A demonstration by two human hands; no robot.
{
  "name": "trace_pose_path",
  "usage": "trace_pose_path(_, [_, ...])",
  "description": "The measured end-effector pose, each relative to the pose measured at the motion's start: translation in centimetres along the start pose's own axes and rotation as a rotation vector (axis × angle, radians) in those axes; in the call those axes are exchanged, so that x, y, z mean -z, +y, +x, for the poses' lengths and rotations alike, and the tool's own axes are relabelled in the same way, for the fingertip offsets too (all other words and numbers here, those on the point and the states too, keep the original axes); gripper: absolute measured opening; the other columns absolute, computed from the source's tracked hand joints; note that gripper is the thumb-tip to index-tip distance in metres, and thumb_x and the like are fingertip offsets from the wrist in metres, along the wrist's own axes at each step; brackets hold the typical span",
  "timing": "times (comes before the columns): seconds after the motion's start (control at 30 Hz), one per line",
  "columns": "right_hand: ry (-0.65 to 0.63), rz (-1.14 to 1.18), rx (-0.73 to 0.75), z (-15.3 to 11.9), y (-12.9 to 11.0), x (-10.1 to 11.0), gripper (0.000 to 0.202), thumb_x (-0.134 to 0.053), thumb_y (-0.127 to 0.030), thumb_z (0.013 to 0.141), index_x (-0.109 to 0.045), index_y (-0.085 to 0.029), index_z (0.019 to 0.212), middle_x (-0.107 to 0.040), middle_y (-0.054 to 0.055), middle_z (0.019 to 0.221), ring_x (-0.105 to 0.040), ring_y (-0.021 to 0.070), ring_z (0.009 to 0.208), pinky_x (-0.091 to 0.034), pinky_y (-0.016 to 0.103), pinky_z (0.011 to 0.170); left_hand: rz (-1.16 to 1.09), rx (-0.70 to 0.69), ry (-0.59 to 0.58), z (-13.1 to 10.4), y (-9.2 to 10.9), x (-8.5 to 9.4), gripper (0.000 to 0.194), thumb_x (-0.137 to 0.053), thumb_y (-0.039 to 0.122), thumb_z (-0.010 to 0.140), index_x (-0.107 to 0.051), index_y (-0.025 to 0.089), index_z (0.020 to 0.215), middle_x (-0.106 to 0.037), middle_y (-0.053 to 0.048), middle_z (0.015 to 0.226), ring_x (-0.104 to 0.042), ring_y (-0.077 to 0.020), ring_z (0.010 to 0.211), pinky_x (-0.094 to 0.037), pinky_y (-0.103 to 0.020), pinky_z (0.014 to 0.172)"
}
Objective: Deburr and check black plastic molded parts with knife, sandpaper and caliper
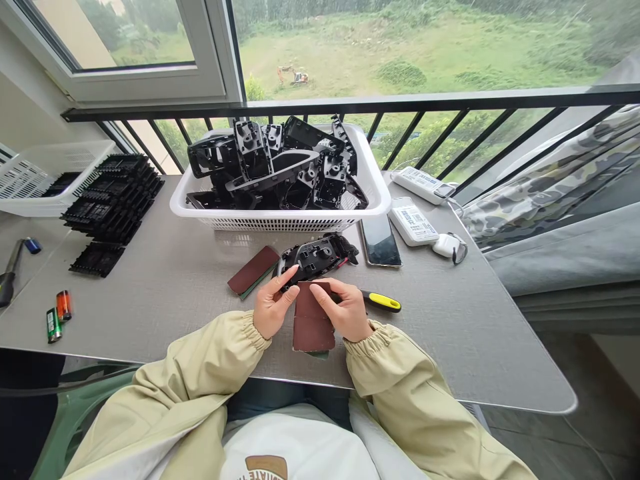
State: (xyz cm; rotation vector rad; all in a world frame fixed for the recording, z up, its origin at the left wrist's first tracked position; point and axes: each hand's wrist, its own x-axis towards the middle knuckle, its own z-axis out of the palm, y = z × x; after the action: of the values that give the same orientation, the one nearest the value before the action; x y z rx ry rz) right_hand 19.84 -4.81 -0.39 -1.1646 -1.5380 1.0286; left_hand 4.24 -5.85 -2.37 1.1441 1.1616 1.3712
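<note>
Near the table's front edge, my right hand pinches a brown sheet of sandpaper between thumb and fingers. My left hand is closed on the lower left end of a black plastic part, its thumb and forefinger near the part's edge. The part lies tilted just beyond both hands, and its right end has a small red piece. To its left rests another brown sandpaper piece with a green underside. A yellow and black handle sticks out to the right of my right hand.
A white basket full of black parts stands behind. Black trays are stacked at left beside a white basket. Batteries lie at front left. A phone and white devices lie at right.
</note>
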Motion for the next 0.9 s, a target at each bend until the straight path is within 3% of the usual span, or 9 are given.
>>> trace_pose_path(0.13, [0.065,-0.047,-0.027,0.1,0.0,0.1,0.023,-0.058,-0.037,0.081,-0.070,-0.019,0.075,-0.071,0.004,0.069,-0.062,0.0188,0.060,-0.049,0.031,0.058,0.004,0.000,0.012,0.1,-0.1,0.0,0.039,-0.072,0.041,0.075,-0.072,0.026,0.110,-0.073,-0.005,0.107,-0.065,-0.0246,0.103,-0.050,-0.037,0.094])
trace_pose_path(0.33, [0.007,-0.026,-0.001,0.0,-0.1,0.0,0.022,-0.058,-0.035,0.081,-0.071,-0.018,0.075,-0.070,0.004,0.066,-0.060,0.0174,0.058,-0.048,0.030,0.057,0.009,-0.003,0.007,0.0,-0.3,0.1,0.038,-0.073,0.039,0.075,-0.072,0.026,0.110,-0.071,-0.005,0.114,-0.064,-0.0251,0.108,-0.049,-0.037,0.098])
trace_pose_path(0.47, [0.079,0.010,-0.063,0.2,0.2,0.1,0.023,-0.060,-0.037,0.078,-0.070,-0.018,0.072,-0.069,0.003,0.065,-0.058,0.0168,0.059,-0.047,0.029,0.057,-0.065,0.024,0.035,0.1,-0.3,-0.2,0.040,-0.074,0.042,0.072,-0.073,0.025,0.108,-0.073,-0.005,0.109,-0.067,-0.0242,0.100,-0.057,-0.036,0.086])
trace_pose_path(0.67, [0.207,0.230,-0.192,0.6,1.0,0.7,0.025,-0.065,-0.042,0.073,-0.071,-0.018,0.070,-0.066,0.001,0.066,-0.055,0.0152,0.062,-0.044,0.027,0.060,-0.231,0.113,0.186,0.9,-0.3,-0.3,0.041,-0.080,0.038,0.065,-0.074,0.023,0.104,-0.074,-0.002,0.094,-0.068,-0.0139,0.074,-0.061,-0.029,0.073])
trace_pose_path(0.77, [0.298,0.340,-0.264,0.8,1.1,0.9,0.026,-0.069,-0.044,0.069,-0.070,-0.018,0.070,-0.063,0.000,0.064,-0.052,0.0138,0.061,-0.041,0.026,0.058,-0.292,0.135,0.268,1.4,-0.2,-0.3,0.042,-0.085,0.033,0.056,-0.076,0.022,0.096,-0.073,-0.001,0.089,-0.067,-0.0117,0.072,-0.060,-0.024,0.067])
trace_pose_path(0.9, [0.327,0.405,-0.309,1.0,0.9,1.1,0.026,-0.072,-0.044,0.064,-0.070,-0.018,0.068,-0.062,-0.001,0.064,-0.049,0.0130,0.061,-0.039,0.025,0.057,-0.350,0.163,0.323,1.7,0.1,-0.3,0.040,-0.084,0.032,0.055,-0.074,0.020,0.092,-0.071,0.000,0.087,-0.065,-0.0084,0.067,-0.057,-0.018,0.062])
